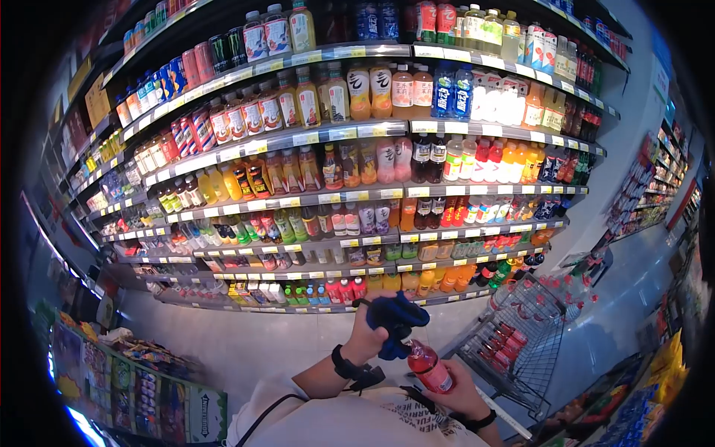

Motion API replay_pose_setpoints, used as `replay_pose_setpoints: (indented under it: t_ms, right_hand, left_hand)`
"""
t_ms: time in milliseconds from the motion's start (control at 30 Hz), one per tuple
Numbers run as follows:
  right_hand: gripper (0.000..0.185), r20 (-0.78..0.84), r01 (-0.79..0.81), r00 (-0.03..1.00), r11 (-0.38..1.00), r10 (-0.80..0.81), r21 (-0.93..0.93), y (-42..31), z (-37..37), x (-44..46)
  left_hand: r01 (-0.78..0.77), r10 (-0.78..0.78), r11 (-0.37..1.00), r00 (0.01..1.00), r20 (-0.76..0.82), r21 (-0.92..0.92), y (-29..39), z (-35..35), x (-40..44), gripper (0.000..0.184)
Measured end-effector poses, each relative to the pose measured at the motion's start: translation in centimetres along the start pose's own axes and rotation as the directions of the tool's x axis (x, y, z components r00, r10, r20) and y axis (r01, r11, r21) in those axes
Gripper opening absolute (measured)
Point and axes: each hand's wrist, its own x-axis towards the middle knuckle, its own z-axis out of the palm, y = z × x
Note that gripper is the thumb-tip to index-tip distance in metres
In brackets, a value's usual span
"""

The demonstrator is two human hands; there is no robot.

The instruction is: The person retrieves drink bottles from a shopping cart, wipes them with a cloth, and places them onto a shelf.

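Note:
In the middle of the lower view, my left hand [365,335] is closed around a dark blue cloth [398,316] that hangs over my fingers. To its right, my right hand [465,393] grips a bottle of pinkish-red drink [430,369], tilted with its neck up toward the left. The cloth's lower edge is beside the bottle's neck; whether they touch, I cannot tell. Both wrists wear dark bands. Behind my hands, several bottles of red drink [509,343] lie in a wire shopping cart [547,350].
Ahead stands a wide drinks shelf [350,132] with several tiers of bottles and cans. A snack rack [134,384] is at lower left. Packaged goods [663,372] line the right edge. Pale tiled floor [298,328] lies between me and the shelf.

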Motion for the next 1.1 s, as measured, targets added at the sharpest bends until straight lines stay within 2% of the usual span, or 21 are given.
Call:
replay_pose_setpoints:
  t_ms: [33, 133, 167, 267, 300, 400, 433, 500, 567, 633, 700, 733, 767, 833, 867, 900, 933, 967, 1000, 1033, 1100]
  right_hand:
    - [0.062, 0.004, -0.026, 1.000, 0.999, 0.027, -0.021, -0.6, -0.1, -0.1]
    - [0.061, 0.031, 0.019, 0.999, 0.969, -0.012, -0.245, 0.2, -0.7, -0.8]
    - [0.060, -0.014, 0.050, 0.998, 0.957, -0.056, -0.287, 0.5, -0.8, -0.8]
    - [0.058, -0.151, 0.133, 0.965, 0.899, -0.212, -0.416, 0.9, -0.5, -0.3]
    - [0.058, -0.202, 0.159, 0.939, 0.871, -0.279, -0.464, 0.7, -0.4, 0.1]
    - [0.059, -0.256, 0.192, 0.849, 0.722, -0.462, -0.665, 0.2, -0.6, 1.7]
    - [0.060, -0.270, 0.180, 0.808, 0.655, -0.524, -0.734, -0.1, -0.8, 2.2]
    - [0.061, -0.297, 0.103, 0.705, 0.507, -0.644, -0.856, -1.1, -0.5, 3.1]
    - [0.060, -0.299, 0.084, 0.703, 0.493, -0.645, -0.866, -1.5, -1.0, 4.0]
    - [0.064, -0.242, 0.119, 0.725, 0.463, -0.645, -0.878, -1.2, -2.2, 5.2]
    - [0.067, -0.207, 0.251, 0.773, 0.589, -0.600, -0.768, -1.5, -2.4, 6.9]
    - [0.069, -0.185, 0.309, 0.794, 0.646, -0.579, -0.698, -1.5, -2.3, 7.7]
    - [0.069, -0.233, 0.339, 0.833, 0.796, -0.502, -0.502, -1.4, -1.5, 8.2]
    - [0.069, -0.201, 0.288, 0.918, 0.923, -0.342, -0.253, 0.2, -0.3, 9.1]
    - [0.069, -0.159, 0.242, 0.953, 0.963, -0.260, -0.123, -1.4, 0.8, 10.4]
    - [0.070, -0.075, 0.136, 0.989, 0.982, -0.127, 0.128, -3.5, 1.8, 10.7]
    - [0.072, -0.004, 0.083, 0.996, 0.974, -0.084, 0.210, -3.8, 2.2, 11.7]
    - [0.075, 0.069, 0.022, 0.997, 0.959, -0.043, 0.284, -3.9, 2.5, 12.6]
    - [0.078, 0.139, -0.045, 0.990, 0.936, -0.005, 0.350, -3.9, 2.8, 13.4]
    - [0.088, 0.131, -0.080, 0.991, 0.940, 0.038, 0.330, -3.7, 3.5, 14.1]
    - [0.091, 0.241, -0.176, 0.965, 0.931, 0.100, 0.319, -3.2, 3.9, 16.6]
  left_hand:
    - [-0.039, 0.036, 0.998, 0.998, 0.058, 0.054, 0.1, -0.1, 0.0, 0.090]
    - [-0.123, 0.043, 0.968, 0.940, 0.337, 0.220, 1.2, -0.3, 0.8, 0.078]
    - [-0.160, 0.039, 0.945, 0.922, 0.385, 0.287, 1.7, -0.1, 1.2, 0.069]
    - [-0.266, -0.011, 0.830, 0.871, 0.491, 0.490, 3.4, 0.5, 2.1, 0.066]
    - [-0.269, -0.029, 0.819, 0.863, 0.505, 0.507, 4.0, 0.7, 2.4, 0.061]
    - [-0.258, -0.045, 0.769, 0.891, 0.451, 0.585, 4.3, 0.9, 2.6, 0.054]
    - [-0.230, -0.038, 0.727, 0.927, 0.372, 0.647, 4.2, 0.9, 2.3, 0.047]
    - [-0.090, -0.135, 0.734, 0.952, 0.275, 0.673, 4.3, 0.1, 2.3, 0.047]
    - [0.011, -0.191, 0.734, 0.963, 0.192, 0.679, 4.1, -0.6, 2.6, 0.050]
    - [-0.065, -0.048, 0.792, 0.984, 0.169, 0.607, 2.7, -2.1, 2.4, 0.051]
    - [-0.160, 0.094, 0.844, 0.984, 0.153, 0.511, 1.8, -3.4, 2.4, 0.054]
    - [-0.164, 0.119, 0.901, 0.984, 0.133, 0.402, 0.9, -4.5, 2.1, 0.057]
    - [-0.208, 0.167, 0.924, 0.974, 0.150, 0.322, 1.3, -4.7, 2.6, 0.059]
    - [-0.277, 0.247, 0.950, 0.949, 0.197, 0.144, 2.5, -5.2, 4.0, 0.066]
    - [-0.293, 0.274, 0.953, 0.944, 0.182, 0.081, 2.6, -5.8, 4.7, 0.069]
    - [-0.308, 0.301, 0.951, 0.939, 0.163, 0.018, 2.5, -6.4, 5.2, 0.072]
    - [-0.324, 0.327, 0.945, 0.934, 0.143, -0.046, 2.6, -7.3, 5.6, 0.075]
    - [-0.344, 0.338, 0.939, 0.926, 0.168, 0.011, 2.8, -8.8, 5.9, 0.087]
    - [-0.363, 0.357, 0.932, 0.922, 0.150, 0.016, 2.9, -9.9, 6.2, 0.089]
    - [-0.381, 0.375, 0.925, 0.917, 0.134, 0.018, 2.9, -10.9, 6.5, 0.091]
    - [-0.412, 0.405, 0.907, 0.910, 0.086, 0.092, 3.2, -13.1, 6.9, 0.098]
